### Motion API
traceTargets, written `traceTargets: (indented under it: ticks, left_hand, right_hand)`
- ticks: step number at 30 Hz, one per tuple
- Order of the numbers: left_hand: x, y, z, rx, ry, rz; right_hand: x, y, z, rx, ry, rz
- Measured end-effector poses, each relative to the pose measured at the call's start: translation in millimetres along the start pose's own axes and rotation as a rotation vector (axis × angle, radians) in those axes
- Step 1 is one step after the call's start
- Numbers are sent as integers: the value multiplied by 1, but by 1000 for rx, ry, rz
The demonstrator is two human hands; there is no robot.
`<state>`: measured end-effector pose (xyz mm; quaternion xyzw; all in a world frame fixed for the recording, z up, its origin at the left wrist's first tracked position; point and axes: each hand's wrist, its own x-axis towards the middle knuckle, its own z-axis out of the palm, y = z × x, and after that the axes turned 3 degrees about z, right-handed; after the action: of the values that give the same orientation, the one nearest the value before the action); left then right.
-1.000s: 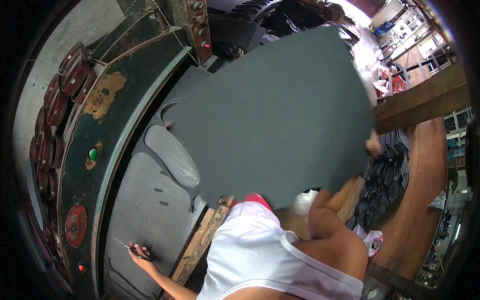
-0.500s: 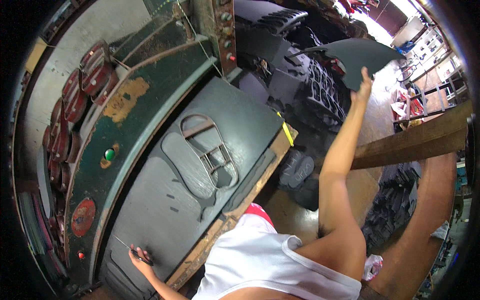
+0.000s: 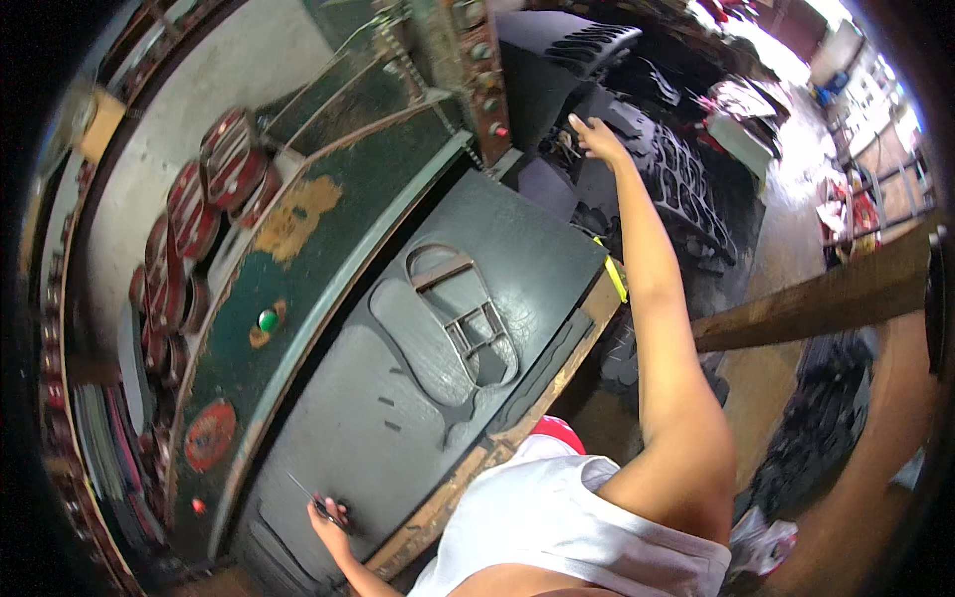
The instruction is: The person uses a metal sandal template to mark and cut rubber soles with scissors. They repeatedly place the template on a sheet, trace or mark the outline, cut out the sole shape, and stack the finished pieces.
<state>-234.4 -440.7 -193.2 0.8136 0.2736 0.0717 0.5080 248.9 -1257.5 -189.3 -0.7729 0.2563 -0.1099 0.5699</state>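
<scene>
At the lower left, my left hand (image 3: 328,519) is closed round the black handles of scissors (image 3: 303,488), their thin metal blade pointing away from me over the worktable. My right hand (image 3: 599,141) reaches far out with fingers apart and nothing in it, above a heap of dark sheets and cut-out scraps (image 3: 686,189). Between the hands, a sole-shaped metal cutting die (image 3: 445,273) with crossbars lies on a dark grey sheet (image 3: 338,418). Beside the die is a sole-shaped outline (image 3: 403,333) in the sheet.
A green machine beam (image 3: 298,298) with worn paint and a green button runs along the table's far side. Several reddish dies (image 3: 189,204) are stacked behind it. A wooden beam (image 3: 796,298) stands at right. Dark scraps (image 3: 806,448) lie on the floor.
My right hand has swung left and no longer has the large dark sheet at its fingers; that sheet has left the hand. My left hand still holds the scissors. The whole view has shifted slightly.
</scene>
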Motion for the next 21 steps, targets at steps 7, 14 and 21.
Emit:
traceTargets:
  ticks: [7, 14, 21]
  left_hand:
    - [-26, 18, 13, 547, 63, -68]
    - [-17, 41, 36, 533, 190, 180]
    - [-18, -34, -118, 479, 637, 43]
  right_hand:
    - [-239, 13, 68, 18, -370, -429]
    - [-401, -14, 110, -486, -752, -805]
    - [-405, -12, 127, -721, -651, -831]
